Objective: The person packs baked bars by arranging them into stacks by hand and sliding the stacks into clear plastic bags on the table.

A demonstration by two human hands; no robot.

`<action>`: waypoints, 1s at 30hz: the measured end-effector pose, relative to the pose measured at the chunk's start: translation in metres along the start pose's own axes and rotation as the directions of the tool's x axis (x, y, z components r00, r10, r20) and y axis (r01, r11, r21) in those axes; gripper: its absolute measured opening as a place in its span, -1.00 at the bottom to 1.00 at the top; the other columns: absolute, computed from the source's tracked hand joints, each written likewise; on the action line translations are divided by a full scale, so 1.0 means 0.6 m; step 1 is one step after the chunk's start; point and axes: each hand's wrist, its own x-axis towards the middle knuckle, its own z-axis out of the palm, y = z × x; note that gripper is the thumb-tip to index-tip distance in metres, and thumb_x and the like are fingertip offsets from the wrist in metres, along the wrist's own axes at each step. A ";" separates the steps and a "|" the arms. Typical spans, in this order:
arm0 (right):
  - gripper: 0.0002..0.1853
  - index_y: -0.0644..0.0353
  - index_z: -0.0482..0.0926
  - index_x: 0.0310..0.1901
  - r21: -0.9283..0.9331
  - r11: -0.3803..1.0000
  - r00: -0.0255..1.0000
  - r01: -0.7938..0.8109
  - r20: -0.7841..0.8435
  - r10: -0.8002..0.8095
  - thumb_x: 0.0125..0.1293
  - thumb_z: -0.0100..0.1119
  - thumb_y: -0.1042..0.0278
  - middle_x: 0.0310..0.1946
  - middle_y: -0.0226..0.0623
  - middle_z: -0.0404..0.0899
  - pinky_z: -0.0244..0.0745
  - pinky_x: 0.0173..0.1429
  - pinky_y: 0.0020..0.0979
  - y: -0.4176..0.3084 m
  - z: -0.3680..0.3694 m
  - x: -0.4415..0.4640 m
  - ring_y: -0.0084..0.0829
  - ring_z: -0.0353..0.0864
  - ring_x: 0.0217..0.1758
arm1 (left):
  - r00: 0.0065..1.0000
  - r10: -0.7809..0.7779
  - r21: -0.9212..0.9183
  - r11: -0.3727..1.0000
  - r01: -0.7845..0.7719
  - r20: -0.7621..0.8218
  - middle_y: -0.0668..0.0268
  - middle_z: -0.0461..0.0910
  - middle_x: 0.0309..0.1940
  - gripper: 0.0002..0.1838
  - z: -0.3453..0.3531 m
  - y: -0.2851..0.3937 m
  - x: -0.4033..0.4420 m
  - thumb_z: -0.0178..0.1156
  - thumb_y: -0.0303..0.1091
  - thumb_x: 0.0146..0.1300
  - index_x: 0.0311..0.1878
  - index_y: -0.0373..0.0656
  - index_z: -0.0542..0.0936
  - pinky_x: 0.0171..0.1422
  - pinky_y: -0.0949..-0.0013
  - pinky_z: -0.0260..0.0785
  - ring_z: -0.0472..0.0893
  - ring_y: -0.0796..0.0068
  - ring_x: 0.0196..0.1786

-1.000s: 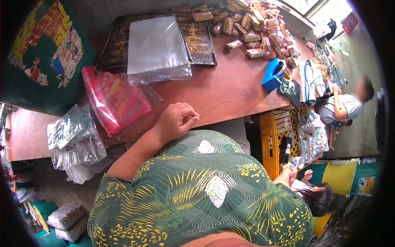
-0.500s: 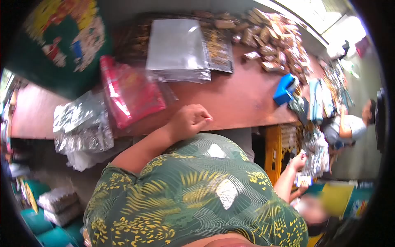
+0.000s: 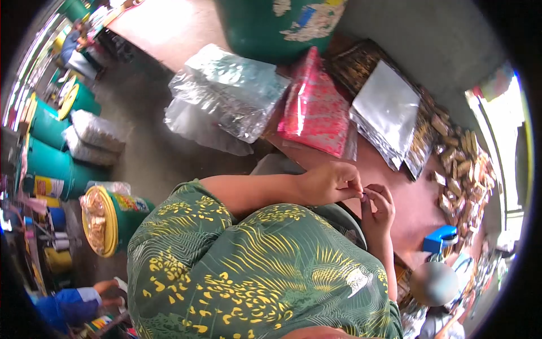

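My left hand is over the front edge of the reddish-brown table, its fingers pinched. Close against its fingertips is my right hand, thumb and fingers also drawn together. Whatever lies between the fingertips is too small to make out. Beyond my hands, a pile of pink printed plastic bags lies nearest. Right of it sits a stack of clear silvery bags, with dark printed bags partly beneath. Loose clear plastic bags hang over the table edge on the left.
A big green drum stands at the back. Several wrapped brown packs are heaped right, near a blue tape dispenser. A person is close at the right. Green tubs and a yellow-rimmed bucket stand on the floor at left.
My view has turned left, so the table's things appear farther right. My right hand has come from the far right to meet my left hand, fingertips together.
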 end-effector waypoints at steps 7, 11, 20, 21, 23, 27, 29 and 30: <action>-0.88 0.29 0.74 -0.10 -0.018 0.998 0.995 -0.053 0.084 0.055 0.37 0.31 0.56 -0.03 -0.16 0.65 0.55 0.17 -0.32 0.046 -0.001 -0.040 -0.27 0.66 0.07 | 0.410 0.651 0.769 0.546 0.332 -0.639 0.25 0.71 -0.16 -0.85 -0.343 0.097 -0.127 0.41 -0.45 0.33 -0.08 -0.15 0.66 0.05 0.31 0.55 0.69 0.38 -0.10; -0.89 0.34 0.71 -0.11 0.029 0.982 0.981 -0.187 -0.036 0.188 0.45 0.21 0.66 -0.02 -0.25 0.60 0.52 0.09 -0.48 0.104 -0.017 -0.110 -0.45 0.61 0.02 | -0.003 0.734 0.538 0.501 0.678 -0.680 0.22 0.76 -0.22 -0.77 -0.631 0.019 -0.286 0.38 -0.19 0.42 -0.12 -0.18 0.70 0.00 0.26 0.57 0.73 0.30 -0.18; -0.87 0.27 0.74 -0.09 -0.037 0.962 0.951 -0.271 -0.164 0.262 0.36 0.33 0.60 -0.19 -0.13 0.66 0.58 -0.04 -0.38 0.031 -0.060 -0.144 -0.29 0.68 -0.15 | 0.468 -0.139 0.457 0.103 0.883 -0.873 -0.09 0.76 -0.10 -0.72 -0.706 -0.200 -0.424 0.18 -0.29 0.41 0.02 -0.24 0.73 0.12 0.07 0.56 0.75 0.02 0.00; -0.88 0.27 0.74 -0.09 -0.091 0.961 0.939 -0.262 -0.255 0.232 0.37 0.33 0.59 -0.19 -0.14 0.67 0.58 -0.06 -0.39 0.035 -0.072 -0.149 -0.31 0.67 -0.17 | 0.388 0.052 0.386 0.286 0.877 -0.920 0.01 0.77 -0.10 -0.73 -0.710 -0.189 -0.414 0.18 -0.32 0.43 0.04 -0.25 0.73 0.10 0.15 0.57 0.74 0.14 -0.03; -0.88 0.26 0.74 -0.08 -0.200 0.949 0.906 -0.244 -0.397 0.148 0.38 0.33 0.56 -0.20 -0.16 0.68 0.58 -0.08 -0.41 0.060 -0.088 -0.169 -0.35 0.66 -0.21 | 0.204 0.463 0.405 0.389 0.828 -0.863 0.12 0.78 -0.09 -0.73 -0.751 -0.189 -0.416 0.19 -0.30 0.51 0.06 -0.26 0.73 0.08 0.30 0.57 0.73 0.33 -0.06; -0.95 0.25 0.73 -0.18 0.105 0.880 0.738 -0.464 -0.503 0.449 0.40 0.36 0.47 -0.38 -0.22 0.58 0.46 -0.24 -0.41 0.120 -0.116 -0.239 -0.40 0.55 -0.31 | -0.285 0.454 0.219 0.777 0.590 -0.844 0.15 0.77 -0.08 -0.66 -0.606 -0.004 -0.281 0.20 -0.16 0.55 0.02 -0.31 0.69 0.11 0.24 0.59 0.73 0.29 -0.05; -0.93 0.25 0.72 -0.23 -0.002 0.924 0.836 -0.383 -0.427 0.345 0.39 0.38 0.45 -0.41 -0.21 0.54 0.43 -0.27 -0.37 0.149 -0.127 -0.258 -0.35 0.55 -0.32 | -0.123 0.590 0.436 0.706 0.559 -0.798 0.16 0.76 -0.04 -0.66 -0.570 0.031 -0.225 0.21 -0.17 0.54 -0.03 -0.32 0.69 0.15 0.25 0.56 0.73 0.27 -0.04; -0.92 0.25 0.72 -0.25 -0.085 0.925 0.854 -0.370 -0.423 0.303 0.37 0.39 0.44 -0.40 -0.19 0.55 0.46 -0.25 -0.35 0.144 -0.122 -0.244 -0.30 0.56 -0.31 | 0.010 0.643 0.559 0.657 0.506 -0.766 0.15 0.75 -0.03 -0.66 -0.559 0.029 -0.196 0.20 -0.17 0.55 -0.03 -0.32 0.69 0.19 0.25 0.54 0.72 0.26 -0.02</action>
